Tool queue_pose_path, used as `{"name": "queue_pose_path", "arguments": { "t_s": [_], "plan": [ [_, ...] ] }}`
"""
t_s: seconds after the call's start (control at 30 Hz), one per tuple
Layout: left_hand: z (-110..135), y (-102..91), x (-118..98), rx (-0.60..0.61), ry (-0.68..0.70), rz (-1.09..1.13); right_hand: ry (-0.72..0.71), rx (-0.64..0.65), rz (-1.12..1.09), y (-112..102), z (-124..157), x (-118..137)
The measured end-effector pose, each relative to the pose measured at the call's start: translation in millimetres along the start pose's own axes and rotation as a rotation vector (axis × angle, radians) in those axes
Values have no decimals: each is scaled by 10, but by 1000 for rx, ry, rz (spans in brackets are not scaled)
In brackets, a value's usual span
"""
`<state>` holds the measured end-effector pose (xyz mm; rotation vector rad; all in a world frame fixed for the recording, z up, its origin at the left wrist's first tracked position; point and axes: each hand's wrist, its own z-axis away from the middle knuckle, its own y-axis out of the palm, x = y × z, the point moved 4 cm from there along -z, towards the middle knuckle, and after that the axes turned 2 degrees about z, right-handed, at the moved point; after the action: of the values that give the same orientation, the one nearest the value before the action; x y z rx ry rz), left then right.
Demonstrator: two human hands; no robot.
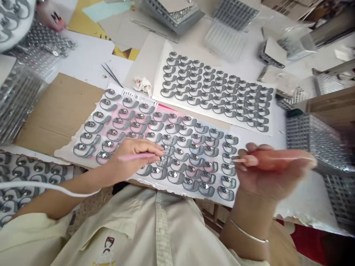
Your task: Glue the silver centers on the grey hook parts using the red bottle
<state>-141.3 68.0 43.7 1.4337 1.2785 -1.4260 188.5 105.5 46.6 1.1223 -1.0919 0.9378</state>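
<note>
My left hand pinches a slim pink stick, its tip over the rings near the middle of a board. In my right hand lies an orange-red squeeze bottle, its narrow nozzle pointing left at the board's right end. Rows of grey ring-shaped pieces cover this white and pink board; many carry a shiny clear stone on top. Part of the rows is hidden under my left hand. The right hand is slightly blurred.
A second white board with grey rings lies behind. Black tweezers and a crumpled tissue are at back left. A white cable crosses my left forearm. Stacked packs stand right; brown cardboard lies left.
</note>
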Motion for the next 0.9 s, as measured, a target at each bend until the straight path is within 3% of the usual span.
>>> {"name": "queue_pose_path", "arguments": {
  "t_s": [0.13, 0.17, 0.33, 0.43, 0.57, 0.9],
  "plan": [
    [131, 141, 200, -47, -44, 79, -179, -33, 43, 498, 206, -225],
    [151, 152, 236, -72, -73, 75, -167, -21, 34, 604, 244, -290],
    [198, 199, 266, -132, -50, 9, -335, -65, 83, 915, 397, -433],
    [191, 226, 235, -120, 46, -102, -462, -48, 207, 1000, 484, -505],
    [174, 246, 248, -100, 108, -185, -440, 38, 263, 1040, 559, -651],
    [184, 270, 294, -20, 139, -179, -583, 96, 406, 1048, 601, -665]
  ]
}}
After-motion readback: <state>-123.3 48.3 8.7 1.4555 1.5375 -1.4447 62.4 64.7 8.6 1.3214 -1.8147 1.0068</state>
